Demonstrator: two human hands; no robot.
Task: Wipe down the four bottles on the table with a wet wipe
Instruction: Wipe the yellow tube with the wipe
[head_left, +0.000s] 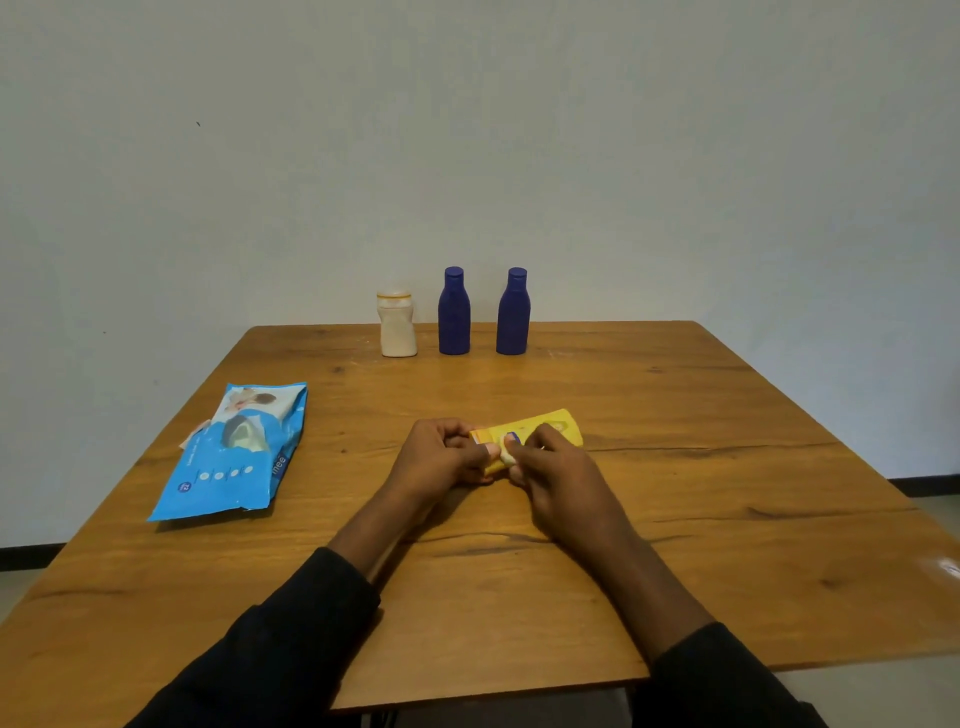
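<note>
Small yellow plastic bottle (540, 429) lies sideways, light, slick; left hand (441, 457) clamps cap end, right hand (558, 467) pinches probably a white wipe (508, 457).

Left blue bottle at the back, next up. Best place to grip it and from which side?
Grip the left blue bottle around its wide lower body, below the narrowing shoulder and cap. It stands upright, so probably come from the front, fingers wrapping its sides. The white bottle and the other blue bottle stand apart from it on either side, leaving only narrow gaps, so a side approach looks tighter.
</note>
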